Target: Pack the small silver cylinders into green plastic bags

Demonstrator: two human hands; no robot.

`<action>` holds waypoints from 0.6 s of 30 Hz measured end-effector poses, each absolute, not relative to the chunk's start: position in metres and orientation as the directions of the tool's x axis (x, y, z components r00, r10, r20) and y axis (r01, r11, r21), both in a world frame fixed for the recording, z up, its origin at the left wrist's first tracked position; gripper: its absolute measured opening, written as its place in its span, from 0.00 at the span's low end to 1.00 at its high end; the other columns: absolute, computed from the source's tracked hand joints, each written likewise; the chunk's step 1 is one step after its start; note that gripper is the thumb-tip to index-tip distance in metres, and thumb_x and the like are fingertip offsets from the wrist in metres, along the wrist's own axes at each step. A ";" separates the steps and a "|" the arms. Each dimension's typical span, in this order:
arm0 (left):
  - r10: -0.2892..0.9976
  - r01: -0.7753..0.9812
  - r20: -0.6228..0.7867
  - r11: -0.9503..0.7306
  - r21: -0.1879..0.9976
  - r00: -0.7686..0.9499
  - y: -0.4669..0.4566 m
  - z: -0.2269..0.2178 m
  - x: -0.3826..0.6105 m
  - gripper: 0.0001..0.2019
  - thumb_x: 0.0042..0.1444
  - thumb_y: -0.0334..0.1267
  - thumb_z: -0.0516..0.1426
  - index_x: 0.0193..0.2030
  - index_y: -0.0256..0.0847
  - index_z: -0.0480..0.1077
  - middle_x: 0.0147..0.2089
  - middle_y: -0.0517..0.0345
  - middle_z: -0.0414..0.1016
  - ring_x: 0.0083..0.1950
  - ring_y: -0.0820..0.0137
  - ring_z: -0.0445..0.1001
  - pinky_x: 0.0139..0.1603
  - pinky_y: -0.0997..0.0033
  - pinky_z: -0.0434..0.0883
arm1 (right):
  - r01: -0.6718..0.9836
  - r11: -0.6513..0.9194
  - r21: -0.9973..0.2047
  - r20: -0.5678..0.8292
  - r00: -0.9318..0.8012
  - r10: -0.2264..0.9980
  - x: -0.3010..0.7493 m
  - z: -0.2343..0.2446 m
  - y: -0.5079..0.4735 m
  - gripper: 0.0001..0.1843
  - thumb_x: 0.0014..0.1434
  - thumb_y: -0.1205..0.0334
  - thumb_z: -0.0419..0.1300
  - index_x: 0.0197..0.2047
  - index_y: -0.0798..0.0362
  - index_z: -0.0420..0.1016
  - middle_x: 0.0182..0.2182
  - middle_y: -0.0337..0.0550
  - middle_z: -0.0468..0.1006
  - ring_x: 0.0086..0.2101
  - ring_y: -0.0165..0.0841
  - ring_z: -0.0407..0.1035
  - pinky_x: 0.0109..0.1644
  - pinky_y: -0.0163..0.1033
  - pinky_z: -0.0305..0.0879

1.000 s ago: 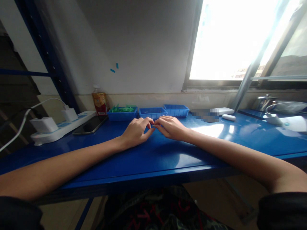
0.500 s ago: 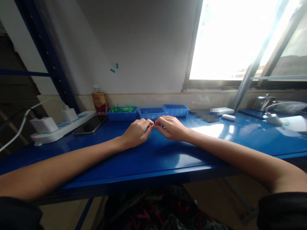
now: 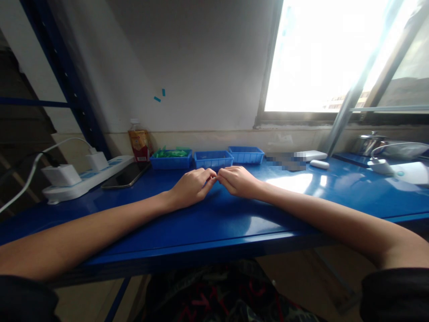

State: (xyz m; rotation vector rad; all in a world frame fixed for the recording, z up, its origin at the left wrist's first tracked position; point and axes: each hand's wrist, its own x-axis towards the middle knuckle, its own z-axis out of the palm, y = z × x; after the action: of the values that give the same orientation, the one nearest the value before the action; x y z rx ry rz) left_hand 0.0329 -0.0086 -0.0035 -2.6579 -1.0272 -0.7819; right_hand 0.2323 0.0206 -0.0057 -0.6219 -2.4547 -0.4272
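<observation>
My left hand and my right hand meet fingertip to fingertip above the blue table. Both are closed in a pinch, thumb against fingers. Whatever lies between the fingertips is too small and too covered to name. Just behind the hands stand a blue bin in the middle and another blue bin to its right. A third blue bin, to the left, holds green pieces.
On the left lie a white power strip with plugged-in chargers and a dark phone. A drink bottle stands by the wall. To the right are a white case, a metal pot and a white cylindrical device.
My right hand has turned and dipped slightly, its fingers drawn closer together against the left fingertips. A tiny light speck between the fingertips no longer shows. The left hand is nearly still.
</observation>
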 end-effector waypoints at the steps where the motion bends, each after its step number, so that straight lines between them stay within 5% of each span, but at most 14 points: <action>1: 0.566 0.665 0.538 -0.747 0.012 0.625 -0.009 -0.004 0.033 0.13 0.66 0.41 0.44 0.44 0.39 0.66 0.39 0.52 0.74 0.41 0.66 0.73 0.43 0.68 0.69 | 0.515 0.841 0.166 0.594 -0.733 0.332 0.232 -0.006 0.021 0.16 0.67 0.60 0.45 0.29 0.54 0.64 0.23 0.40 0.70 0.24 0.29 0.63 0.33 0.34 0.54; 18: 0.570 0.669 0.491 -0.743 -0.035 0.659 -0.010 -0.002 0.034 0.14 0.67 0.39 0.42 0.45 0.38 0.67 0.37 0.51 0.74 0.38 0.66 0.73 0.42 0.67 0.69 | 0.472 0.861 0.186 0.572 -0.765 0.296 0.234 -0.007 0.025 0.17 0.68 0.60 0.45 0.28 0.54 0.64 0.22 0.41 0.70 0.24 0.29 0.63 0.33 0.34 0.55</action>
State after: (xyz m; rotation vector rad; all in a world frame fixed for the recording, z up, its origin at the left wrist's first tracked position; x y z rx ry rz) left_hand 0.0345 -0.0103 -0.0023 -2.6628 -1.0077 -0.6806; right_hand 0.2338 0.0247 -0.0073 -0.5585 -2.4900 -0.4357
